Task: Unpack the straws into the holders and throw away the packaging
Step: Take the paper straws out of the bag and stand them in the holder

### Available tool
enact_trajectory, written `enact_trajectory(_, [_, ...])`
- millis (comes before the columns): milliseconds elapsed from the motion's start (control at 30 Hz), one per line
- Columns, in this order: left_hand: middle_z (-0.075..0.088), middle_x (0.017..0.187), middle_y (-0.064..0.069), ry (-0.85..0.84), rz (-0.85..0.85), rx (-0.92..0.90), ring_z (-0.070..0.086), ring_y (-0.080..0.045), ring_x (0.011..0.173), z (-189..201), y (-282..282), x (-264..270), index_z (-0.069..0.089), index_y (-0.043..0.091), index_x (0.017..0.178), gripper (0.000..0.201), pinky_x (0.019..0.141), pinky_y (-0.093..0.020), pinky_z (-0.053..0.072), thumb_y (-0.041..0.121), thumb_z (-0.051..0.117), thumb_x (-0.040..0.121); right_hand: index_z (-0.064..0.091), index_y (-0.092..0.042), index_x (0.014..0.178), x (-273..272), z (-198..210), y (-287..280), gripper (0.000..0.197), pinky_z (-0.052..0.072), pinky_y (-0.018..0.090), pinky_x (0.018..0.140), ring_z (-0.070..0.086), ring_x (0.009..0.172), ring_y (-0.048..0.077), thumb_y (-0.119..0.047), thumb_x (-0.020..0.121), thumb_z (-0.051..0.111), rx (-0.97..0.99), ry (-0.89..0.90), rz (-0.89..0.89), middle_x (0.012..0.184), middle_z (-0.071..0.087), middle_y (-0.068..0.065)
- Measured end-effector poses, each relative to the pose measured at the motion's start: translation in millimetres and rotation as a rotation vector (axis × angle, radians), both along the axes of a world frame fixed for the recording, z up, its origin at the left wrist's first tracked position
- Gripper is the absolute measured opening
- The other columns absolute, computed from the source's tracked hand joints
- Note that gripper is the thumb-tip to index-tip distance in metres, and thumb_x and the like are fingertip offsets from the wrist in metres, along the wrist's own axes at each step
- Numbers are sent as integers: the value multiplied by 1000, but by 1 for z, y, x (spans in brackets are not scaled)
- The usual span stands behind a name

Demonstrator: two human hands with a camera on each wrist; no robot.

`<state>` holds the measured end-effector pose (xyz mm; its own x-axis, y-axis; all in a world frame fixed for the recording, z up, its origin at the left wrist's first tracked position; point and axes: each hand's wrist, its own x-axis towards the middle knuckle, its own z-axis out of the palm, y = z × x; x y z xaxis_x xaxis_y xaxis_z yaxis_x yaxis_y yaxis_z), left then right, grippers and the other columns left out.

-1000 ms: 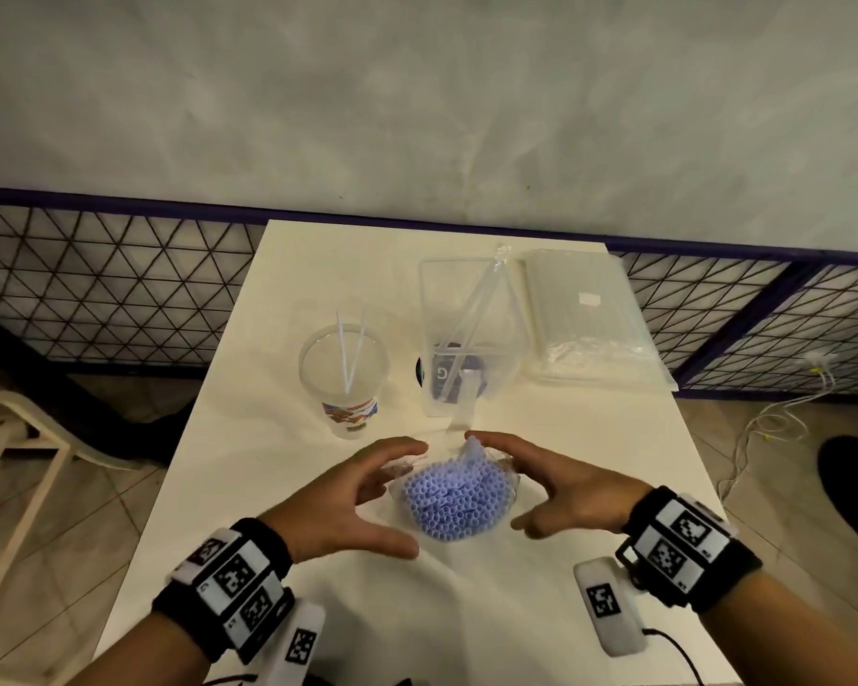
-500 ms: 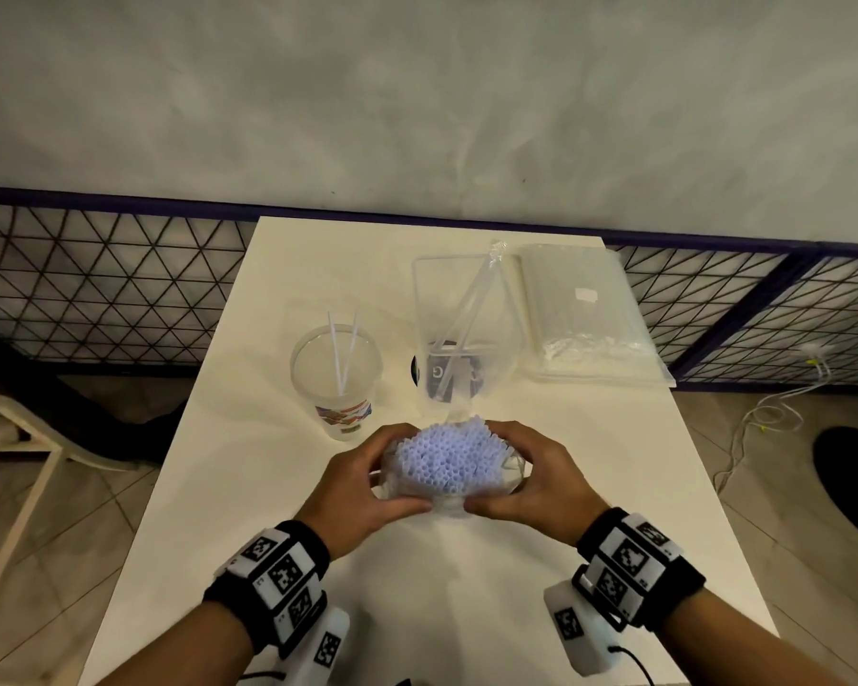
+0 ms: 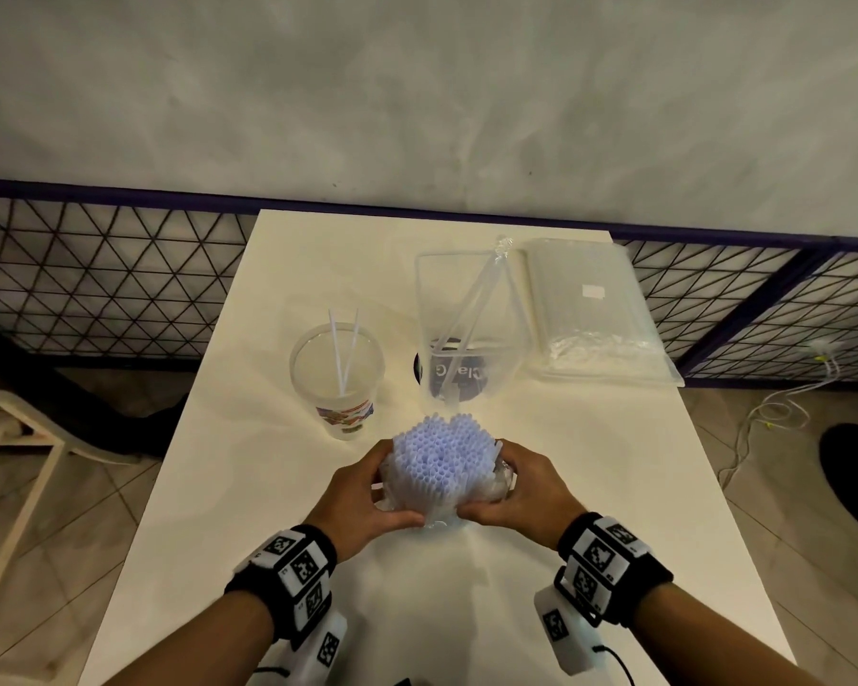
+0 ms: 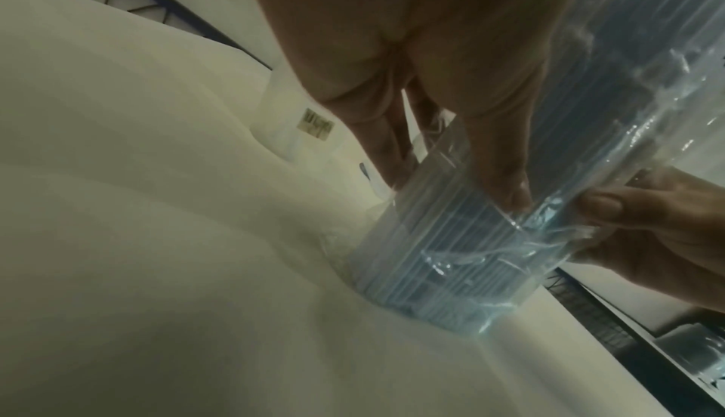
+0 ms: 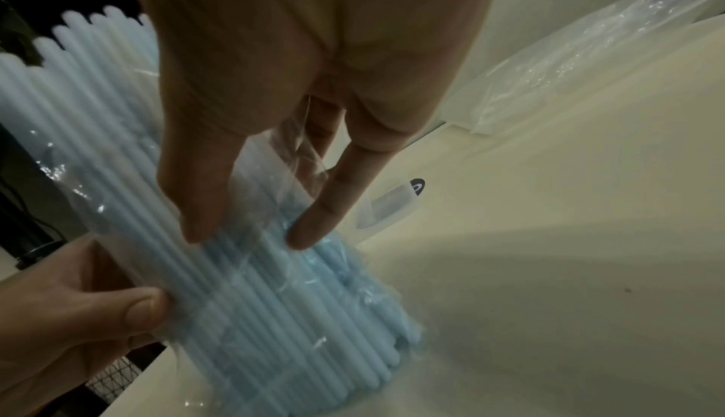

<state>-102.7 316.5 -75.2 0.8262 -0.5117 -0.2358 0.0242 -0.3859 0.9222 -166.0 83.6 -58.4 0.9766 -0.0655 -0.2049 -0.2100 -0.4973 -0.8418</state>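
The head view looks forward and down from above the counter (image 3: 278, 477), taking in its whole top, the wall and the railing behind. The left wrist view sits low and very close, looking along the left hand (image 4: 412, 67) toward the counter's far edge. The right wrist view is equally close, looking along the right hand (image 5: 313, 67) across the counter. All three share the bundle of straws (image 3: 442, 453) standing upright in its wrap, and each wrist view catches the opposite thumb.

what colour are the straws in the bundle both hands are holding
Pale blue, seen best in the right wrist view; the bundle of straws sits in clear plastic wrap.
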Motion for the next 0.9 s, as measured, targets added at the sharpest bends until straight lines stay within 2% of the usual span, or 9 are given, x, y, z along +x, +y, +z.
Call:
enact_trajectory(67, [65,109,20,5,-9,24,62,9,100,-5,-1,-1,40,73,105,87,83,-10,51,20,92,58,61,-44,94,-1,-4,1,52,43,7,75,64,86,-7,-21,61,94,-12,18,-5,92,68,-30])
enact_trajectory(167, [63,108,21,11,-15,64,60,13,98,-11,-3,-2,40,60,107,80,82,-7,49,24,92,58,61,-45,98,-2,-10,0,54,44,6,76,64,90,-8,-22,61,94,-15,48,-10,95,70,-22])
enact_trajectory(333, [61,103,23,12,-50,121,63,4,95,-17,-6,0,39,53,108,76,78,-5,48,25,90,60,63,-37,101,0,-17,-1,51,49,12,78,63,90,-7,-27,61,93,-24,129,-15,97,70,-14])
enact_trajectory(467, [61,105,17,9,-67,151,64,-8,97,-26,-10,-4,42,25,129,82,84,-17,53,24,89,62,53,-39,84,-2,-22,1,47,43,8,65,56,73,-17,-18,65,91,-51,179,-15,83,61,-17])
enact_trajectory(567, [54,115,20,13,-80,88,58,-2,107,-24,-10,-5,39,45,119,81,83,-11,50,24,90,58,54,-39,86,-3,-21,2,47,45,9,67,59,78,-9,-19,64,90,-68,186,-18,88,64,-17])
enact_trajectory(633, [38,133,17,-33,-94,58,40,12,122,-20,-9,-4,29,51,123,98,96,-7,40,37,92,48,54,-41,88,-2,-21,2,48,47,11,71,62,87,0,-21,64,91,-77,189,-18,93,65,-16])
enact_trajectory(700, [26,143,15,-72,-77,28,27,15,130,-18,-9,-3,20,39,139,123,103,-5,29,48,92,40,54,-42,88,-2,-20,3,49,48,13,74,63,91,7,-21,64,91,-82,184,-8,94,66,-16])
enact_trajectory(767, [27,145,17,-68,-89,2,26,12,133,-12,-14,-2,13,27,145,136,106,-6,26,47,94,38,56,-40,91,-2,-19,4,49,50,15,76,64,93,8,-21,63,91,-88,180,-5,95,66,-14])
enact_trajectory(900, [44,127,32,-49,-75,-30,41,25,115,-2,-29,-4,27,37,136,117,93,2,34,34,96,41,64,-22,106,-1,-18,8,54,55,33,86,66,99,12,-25,60,93,-66,184,-22,105,71,-6])
